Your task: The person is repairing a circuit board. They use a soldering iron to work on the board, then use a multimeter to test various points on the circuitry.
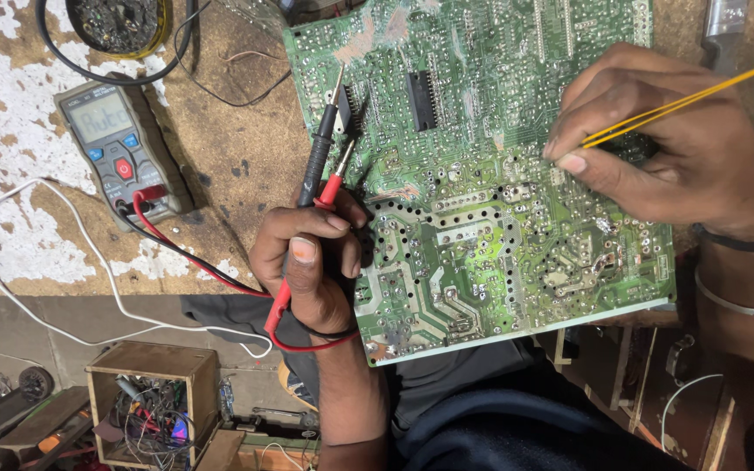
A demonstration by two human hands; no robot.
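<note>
Nearest the camera, below the tabletop edge, an open wooden box (152,397) full of tangled wires and small parts stands on the floor. Just above it, the left hand (307,262) is clenched around both meter probes at once, the black probe (320,148) and the red probe (335,179), their metal tips resting close together on the solder side of the green circuit board (482,218), near a dark chip at its upper left. The board lies flat, its near edge overhanging the worn tabletop (229,157). The right hand (656,144) rests on the board's right part, pinching a thin yellow rod (682,103) whose end touches the solder joints. Red and black leads run left to a grey multimeter (115,153) lying further back; its display is too faint to judge. This looks like a probing step, with both tips set on chosen joints; holding them steady without bridging neighbouring pads is what it demands.
</note>
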